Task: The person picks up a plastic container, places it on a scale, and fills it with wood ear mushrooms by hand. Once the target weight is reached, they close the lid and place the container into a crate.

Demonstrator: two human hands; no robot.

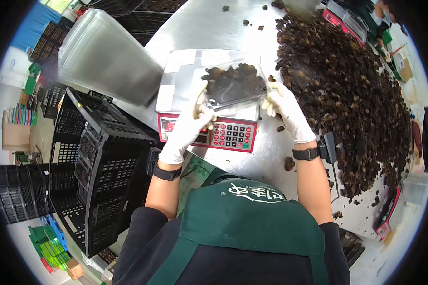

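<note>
Holding a clear pack of dark dried fungus over the pan of the scale, which stands at the near edge of the table, both gloved hands grip it by its sides, and whether it rests on the pan or hangs just above it cannot be told. The left hand has its fingers curled shut on the pack's left edge, and the right hand pinches the right edge with its fingers pressed together. A broad heap of the same fungus covers the table's right side, a stack of clear trays lies at its left edge, and black crates stand beside the table on the left.
</note>
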